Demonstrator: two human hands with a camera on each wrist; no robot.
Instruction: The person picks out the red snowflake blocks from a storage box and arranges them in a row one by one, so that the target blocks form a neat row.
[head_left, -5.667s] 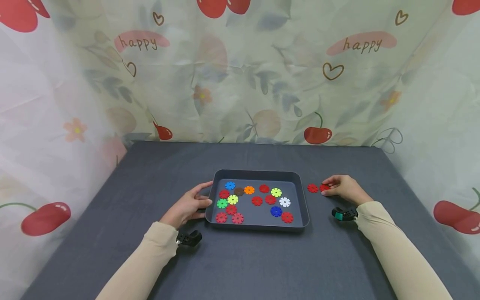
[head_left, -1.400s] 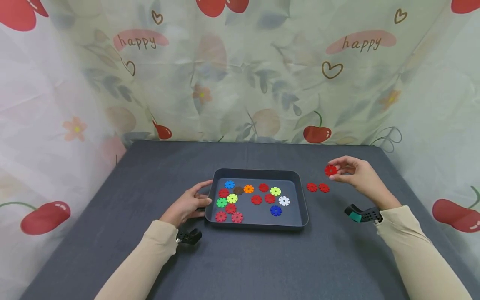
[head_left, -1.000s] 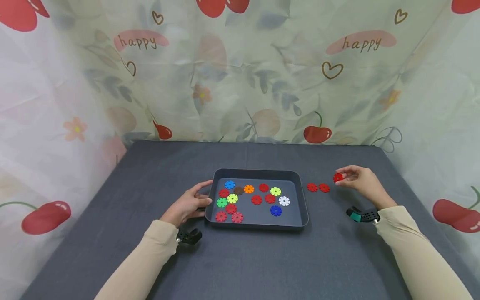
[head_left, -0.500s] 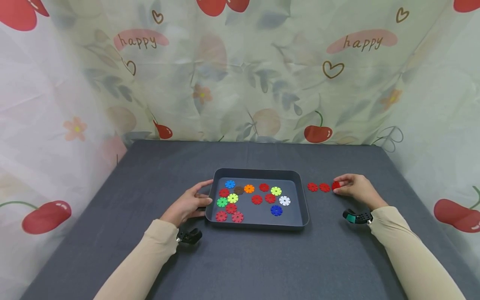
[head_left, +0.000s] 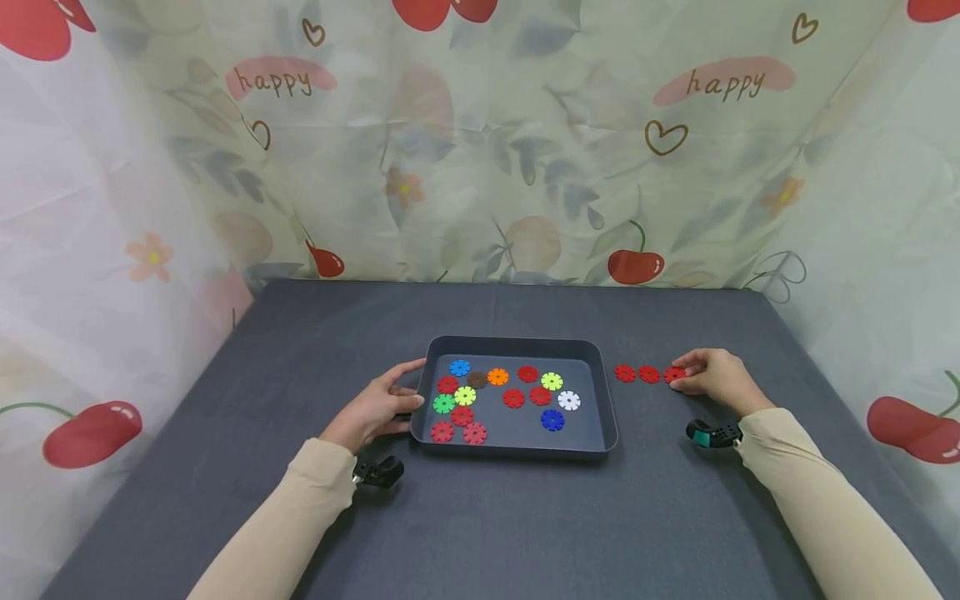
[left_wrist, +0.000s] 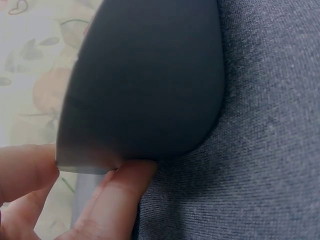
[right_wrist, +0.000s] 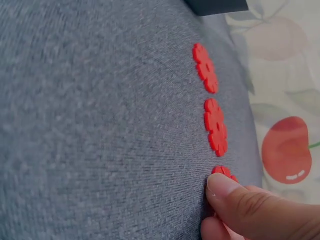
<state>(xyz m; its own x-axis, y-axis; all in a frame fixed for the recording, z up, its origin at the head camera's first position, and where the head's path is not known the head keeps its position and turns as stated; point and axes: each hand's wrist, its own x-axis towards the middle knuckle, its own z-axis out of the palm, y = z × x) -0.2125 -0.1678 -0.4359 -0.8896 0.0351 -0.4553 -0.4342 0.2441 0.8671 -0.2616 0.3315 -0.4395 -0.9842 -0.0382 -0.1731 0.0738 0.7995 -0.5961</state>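
Observation:
A dark grey rectangular tray (head_left: 513, 454) holds several small notched plastic discs in mixed colours, among them a blue disc (head_left: 552, 420) and a white disc (head_left: 569, 401). My left hand (head_left: 372, 408) holds the tray by its left side. The left wrist view shows fingertips at the rim and against the outer wall (left_wrist: 145, 85). Right of the tray, my right hand (head_left: 712, 379) pinches a red disc (head_left: 673, 375) at the table surface. The thumb covers part of it in the right wrist view. Two more red discs (right_wrist: 216, 127) lie flat in line with it.
Dark grey cloth (head_left: 487, 525) covers the table. A patterned curtain (head_left: 480, 167) hangs behind the table and along both sides. Each wrist wears a black band, the right band (head_left: 712, 434) having a green patch.
The right hand brought a third red disc down from above the table to the right end of the row. A red disc left the tray's front right. The left hand stayed put.

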